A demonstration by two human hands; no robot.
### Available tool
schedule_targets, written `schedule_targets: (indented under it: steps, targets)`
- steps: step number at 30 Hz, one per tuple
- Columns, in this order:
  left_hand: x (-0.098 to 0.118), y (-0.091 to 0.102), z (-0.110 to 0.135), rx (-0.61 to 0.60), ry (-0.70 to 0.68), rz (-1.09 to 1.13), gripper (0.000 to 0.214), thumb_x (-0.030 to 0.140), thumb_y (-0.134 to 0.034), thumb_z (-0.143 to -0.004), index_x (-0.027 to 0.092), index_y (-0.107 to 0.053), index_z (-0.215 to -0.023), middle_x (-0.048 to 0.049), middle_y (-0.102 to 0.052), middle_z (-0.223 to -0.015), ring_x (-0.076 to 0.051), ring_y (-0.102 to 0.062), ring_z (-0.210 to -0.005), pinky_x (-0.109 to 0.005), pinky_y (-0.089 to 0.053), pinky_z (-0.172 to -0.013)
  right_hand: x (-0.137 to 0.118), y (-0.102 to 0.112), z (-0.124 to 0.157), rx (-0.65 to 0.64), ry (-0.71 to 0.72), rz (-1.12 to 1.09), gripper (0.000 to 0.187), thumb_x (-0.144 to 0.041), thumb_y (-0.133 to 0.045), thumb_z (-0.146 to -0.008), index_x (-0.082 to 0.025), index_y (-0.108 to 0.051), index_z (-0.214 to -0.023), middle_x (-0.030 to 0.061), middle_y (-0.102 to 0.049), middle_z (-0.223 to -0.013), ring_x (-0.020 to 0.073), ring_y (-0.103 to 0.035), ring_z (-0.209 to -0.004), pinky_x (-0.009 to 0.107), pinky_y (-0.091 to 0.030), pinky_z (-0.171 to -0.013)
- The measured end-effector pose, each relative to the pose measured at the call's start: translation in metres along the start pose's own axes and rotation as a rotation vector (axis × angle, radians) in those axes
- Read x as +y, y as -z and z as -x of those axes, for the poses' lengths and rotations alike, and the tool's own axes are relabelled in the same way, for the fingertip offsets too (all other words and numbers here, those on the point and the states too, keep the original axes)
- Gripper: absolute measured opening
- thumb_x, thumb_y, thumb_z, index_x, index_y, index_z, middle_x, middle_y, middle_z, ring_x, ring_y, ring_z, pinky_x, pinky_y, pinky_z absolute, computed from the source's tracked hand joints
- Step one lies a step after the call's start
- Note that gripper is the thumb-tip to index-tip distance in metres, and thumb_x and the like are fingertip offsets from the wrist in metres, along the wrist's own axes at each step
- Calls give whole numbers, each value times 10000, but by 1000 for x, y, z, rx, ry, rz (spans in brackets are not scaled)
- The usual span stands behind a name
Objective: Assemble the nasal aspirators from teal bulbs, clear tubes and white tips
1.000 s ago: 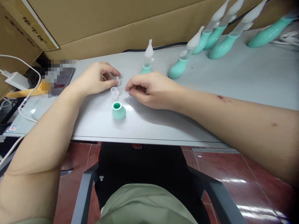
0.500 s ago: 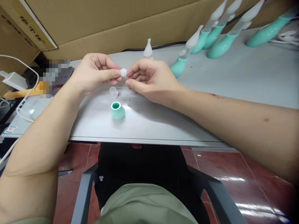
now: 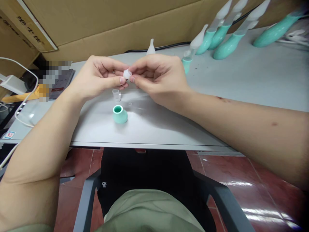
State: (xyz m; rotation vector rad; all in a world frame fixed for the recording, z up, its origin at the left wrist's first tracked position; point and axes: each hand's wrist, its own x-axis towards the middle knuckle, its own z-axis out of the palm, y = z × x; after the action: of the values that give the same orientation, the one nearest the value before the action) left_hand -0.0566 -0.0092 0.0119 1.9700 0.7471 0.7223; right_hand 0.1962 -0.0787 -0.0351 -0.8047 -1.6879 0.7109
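Note:
Between the fingertips of my left hand and my right hand is a small translucent white plastic piece. My left thumb and fingers pinch it from the left; my right thumb and forefinger close on its right side. Below my hands a clear plastic cup-like part with a side stub stands on the table. Near it lies a tiny clear ring. Closer to me sits a mint-green rubber bulb, its round opening facing up. A white soft nozzle tip stands behind my right hand, its base hidden.
Several assembled green bulb aspirators with white tips lie at the back right. A cardboard wall and a black cable border the grey table. At left are a white charger, its cable and a yellow-handled tool.
My right hand has moved slightly left and up, and its fingertips have closed on the white piece. The piece has turned a little in my left hand. The view has shifted slightly.

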Motion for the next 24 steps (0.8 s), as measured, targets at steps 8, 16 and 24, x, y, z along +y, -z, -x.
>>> schedule_targets:
  steps: [8,16,24]
  targets:
    - [7,-6,3,61,-4,-108,584,711,-1197,-886,264,-984,-1196,-99,-1002,-1215,-398,-956,-1229,-673,-777,-1269,-6,1,0,-25,-47,67,193,-313,-901,-1180,-323,-723,-1107,67,-930,-1250,297,-888,-1199,499,-779,-1150]
    - [10,-6,5,51,-1,-135,602,747,-1195,-862,249,-946,-1090,-102,-994,-1152,-409,-945,-1292,-667,-761,-1304,3,3,-3,-94,-63,-13,256,-282,-921,-1123,-318,-677,-1056,82,-856,-1215,305,-861,-1191,533,-769,-1160]
    - [12,-9,4,137,-41,-148,675,787,-1190,-859,268,-992,-1241,-114,-1000,-1274,-440,-945,-1315,-728,-748,-1323,1,-1,-2,6,-73,64,105,-269,-836,-1226,-318,-841,-1319,64,-955,-1311,294,-937,-1260,449,-779,-1167]
